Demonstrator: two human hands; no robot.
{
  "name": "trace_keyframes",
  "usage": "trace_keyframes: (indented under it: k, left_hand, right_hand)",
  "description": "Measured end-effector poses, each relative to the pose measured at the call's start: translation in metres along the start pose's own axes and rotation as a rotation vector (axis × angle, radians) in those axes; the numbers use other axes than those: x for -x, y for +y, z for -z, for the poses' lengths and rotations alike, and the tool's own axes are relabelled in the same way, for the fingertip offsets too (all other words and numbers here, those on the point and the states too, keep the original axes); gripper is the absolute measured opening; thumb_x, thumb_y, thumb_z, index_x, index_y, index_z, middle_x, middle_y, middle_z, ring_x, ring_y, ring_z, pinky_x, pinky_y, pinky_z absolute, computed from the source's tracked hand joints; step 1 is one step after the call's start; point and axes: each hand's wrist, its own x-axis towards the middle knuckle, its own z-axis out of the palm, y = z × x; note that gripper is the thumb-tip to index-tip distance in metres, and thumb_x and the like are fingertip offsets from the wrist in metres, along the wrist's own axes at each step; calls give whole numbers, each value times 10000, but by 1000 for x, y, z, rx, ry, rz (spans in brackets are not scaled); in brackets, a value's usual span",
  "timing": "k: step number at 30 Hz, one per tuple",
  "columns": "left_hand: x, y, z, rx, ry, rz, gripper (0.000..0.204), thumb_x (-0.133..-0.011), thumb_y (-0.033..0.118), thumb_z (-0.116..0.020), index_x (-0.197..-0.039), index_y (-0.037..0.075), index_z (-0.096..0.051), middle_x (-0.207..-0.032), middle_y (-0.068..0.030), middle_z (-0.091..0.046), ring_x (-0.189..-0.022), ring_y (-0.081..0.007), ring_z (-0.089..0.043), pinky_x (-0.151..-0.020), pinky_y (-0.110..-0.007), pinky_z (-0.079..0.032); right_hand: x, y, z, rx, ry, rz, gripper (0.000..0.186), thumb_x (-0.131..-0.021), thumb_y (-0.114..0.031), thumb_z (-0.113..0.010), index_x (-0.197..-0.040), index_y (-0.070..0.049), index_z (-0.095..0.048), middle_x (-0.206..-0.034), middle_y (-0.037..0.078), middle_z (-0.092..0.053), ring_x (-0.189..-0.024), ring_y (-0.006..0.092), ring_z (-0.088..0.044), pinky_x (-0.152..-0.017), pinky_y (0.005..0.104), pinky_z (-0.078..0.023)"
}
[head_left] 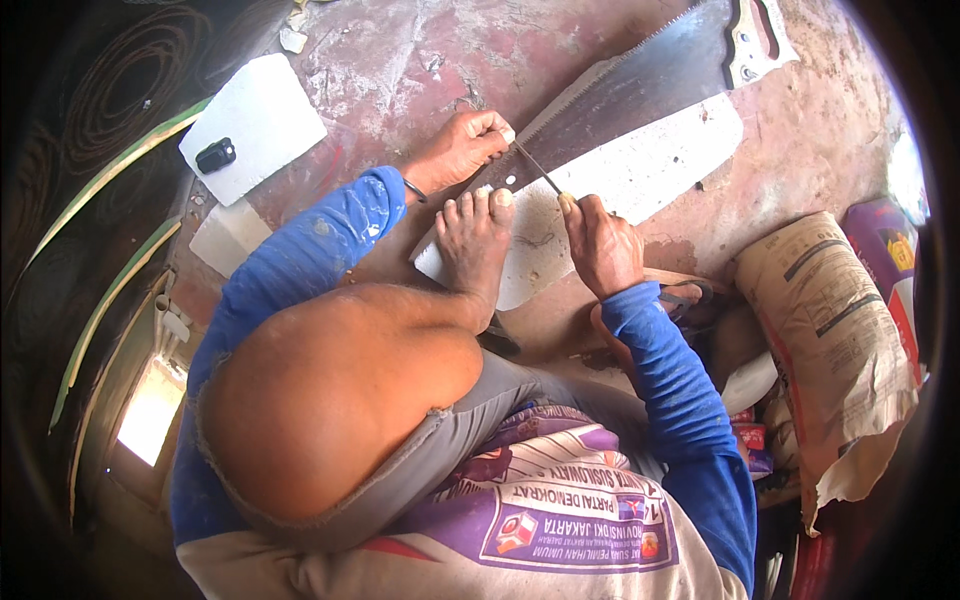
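Note:
A hand saw [640, 82] lies on the floor, its pale handle [758, 48] at the far right and its blade slanting toward me on a white sheet [660, 160]. My bare left foot [472, 232] presses on the narrow end of the blade. Across the blade runs a thin dark file [538, 168]. My left hand [462, 146] pinches its far tip between thumb and fingers. Wrapped round its near end is my right hand [603, 243], thumb along the top; the grip inside that fist is hidden.
At the left, a small black object [215, 155] rests on a white board [262, 110], with another pale piece [230, 238] nearby. Curved green-edged strips [120, 165] stand along the left side. A torn brown paper sack [825, 300] and a purple sack [882, 235] are at the right.

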Motion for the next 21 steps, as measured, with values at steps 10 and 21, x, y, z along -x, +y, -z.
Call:
trace_keyframes:
  k: [10,21]
  left_hand:
    - [-12,-1,40,-35,139,121,170,-1006,245,-630,-1004,75,-642,-920,4,-648,-844,-83,-604,-765,-265,-503]
    - [-6,8,3,62,-1,56,150,-1005,204,-639,-986,56,-632,-883,16,-617,-797,-68,-529,-750,-257,-470]
  right_hand:
    - [-43,-25,-14,39,26,48,310,-1024,-363,-544,-931,-71,-585,-638,207,-664,-617,410,-684,-610,524,-538]
    - [-4,0,-3,-15,41,4,313,-1024,-326,-578,-873,-52,-569,-570,210,-606,-570,424,-652,-539,507,-501]
